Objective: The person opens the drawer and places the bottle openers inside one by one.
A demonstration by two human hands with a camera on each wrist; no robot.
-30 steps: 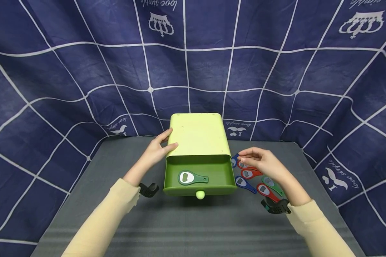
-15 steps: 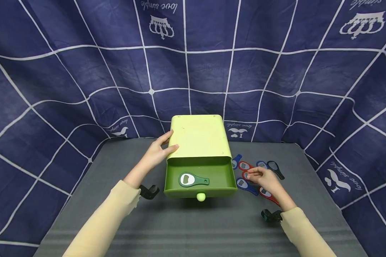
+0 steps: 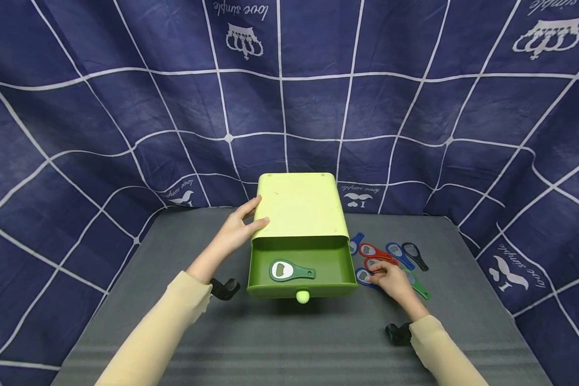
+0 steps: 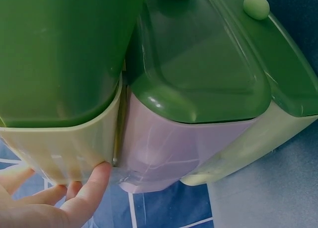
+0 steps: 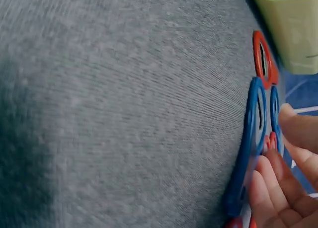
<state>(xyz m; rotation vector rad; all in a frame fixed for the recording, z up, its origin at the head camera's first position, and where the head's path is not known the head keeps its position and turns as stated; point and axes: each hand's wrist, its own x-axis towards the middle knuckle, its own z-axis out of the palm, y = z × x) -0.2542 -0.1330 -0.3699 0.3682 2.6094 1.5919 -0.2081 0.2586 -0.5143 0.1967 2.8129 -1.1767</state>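
A pale yellow-green drawer box [image 3: 301,206] stands on the table with its green drawer [image 3: 302,290] pulled out. Inside the drawer lies a dark green bottle opener [image 3: 291,270]. My left hand [image 3: 234,230] rests against the box's left side, thumb near the top edge; the left wrist view shows its fingertips touching the pale wall. My right hand [image 3: 392,282] is low over a group of bottle openers, fingertips beside the blue bottle opener [image 5: 244,148]. Thumb and fingers are spread apart there. Whether they touch that opener I cannot tell; the hand partly covers the group.
Right of the box lie red [image 3: 377,252], blue [image 3: 399,255], black [image 3: 415,256] and green [image 3: 420,287] bottle openers. The left wrist view shows several drawer fronts, one in a pink casing [image 4: 164,143]. A blue curtain [image 3: 313,102] hangs behind the grey table [image 3: 270,338].
My right hand has moved down and toward me over the bottle openers, uncovering the blue and black ones at the back. The left hand stays on the box.
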